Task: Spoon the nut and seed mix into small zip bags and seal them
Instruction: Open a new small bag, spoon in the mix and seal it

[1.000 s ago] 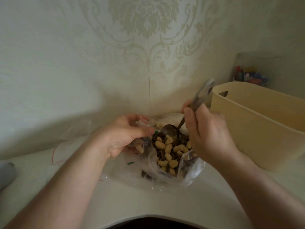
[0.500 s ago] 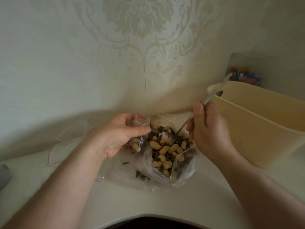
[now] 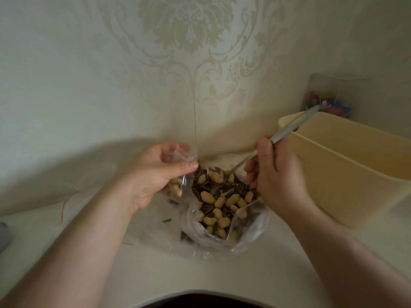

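Pale rounded tabletop (image 3: 200, 278) is carrying, nearest the person, a big crumpled clear plastic bag (image 3: 251, 227) lying open and heaped with the peanut and striped sunflower seed mix (image 3: 220, 201). Just beyond it the left hand (image 3: 155, 176) is pinching a small clear red-striped zip bag (image 3: 183, 153) between thumb and curled fingers, while the right hand (image 3: 275, 174) is gripping the handle of a long metal spoon (image 3: 287, 133) whose bowl is digging into the mix. I judge the scoop is going best kept level and modest, with the small bag's mouth held wide beside the spoon; farther back, a cream plastic tub (image 3: 347, 165) is standing against the damask-patterned wallpaper (image 3: 186, 41).
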The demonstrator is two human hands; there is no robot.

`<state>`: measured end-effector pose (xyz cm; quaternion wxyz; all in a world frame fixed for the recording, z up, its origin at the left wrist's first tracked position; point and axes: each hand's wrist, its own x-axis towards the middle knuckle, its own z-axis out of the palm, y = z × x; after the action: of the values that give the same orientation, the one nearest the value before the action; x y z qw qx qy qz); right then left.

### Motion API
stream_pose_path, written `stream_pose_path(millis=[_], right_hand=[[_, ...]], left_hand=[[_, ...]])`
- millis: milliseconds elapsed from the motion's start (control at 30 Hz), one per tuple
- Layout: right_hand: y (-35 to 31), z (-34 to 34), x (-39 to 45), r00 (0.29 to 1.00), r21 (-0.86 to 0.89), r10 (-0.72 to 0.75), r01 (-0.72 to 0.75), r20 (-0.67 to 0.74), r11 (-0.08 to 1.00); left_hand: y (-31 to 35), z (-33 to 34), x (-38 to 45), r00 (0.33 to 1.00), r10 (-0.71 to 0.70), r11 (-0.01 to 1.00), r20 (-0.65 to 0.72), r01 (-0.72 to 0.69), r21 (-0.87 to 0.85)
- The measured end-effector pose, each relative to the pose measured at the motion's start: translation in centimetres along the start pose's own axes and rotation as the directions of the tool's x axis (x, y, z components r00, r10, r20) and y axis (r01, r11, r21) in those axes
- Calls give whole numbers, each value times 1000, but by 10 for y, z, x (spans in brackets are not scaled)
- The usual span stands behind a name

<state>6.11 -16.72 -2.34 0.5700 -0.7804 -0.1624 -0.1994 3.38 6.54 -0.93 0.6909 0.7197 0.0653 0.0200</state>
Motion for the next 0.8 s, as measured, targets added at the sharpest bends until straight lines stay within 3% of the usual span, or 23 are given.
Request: stream_pose_path(millis=[100,233,533,633,800], right_hand=[[-2,-10,7,998,-23,-33,31,-62,999],[-10,-23,14,982,-88,-116,104,-147,991],[-32,-44,24,911,-68,-242,233,-333,970],[-35,-41,21,905,-80,-296,286,-306,955],[-35,-29,12,878,-243,-461,423,-127,873]], left_hand=[[-1,8,1,983,168,976,-73,-177,-128],[-9,27,0,972,225,964,-71,-233,-128],[-27,54,10,950,292,937,-115,-260,233],[-31,56,14,944,303,922,-130,-257,289],[-33,57,16,944,288,912,-161,-220,345]])
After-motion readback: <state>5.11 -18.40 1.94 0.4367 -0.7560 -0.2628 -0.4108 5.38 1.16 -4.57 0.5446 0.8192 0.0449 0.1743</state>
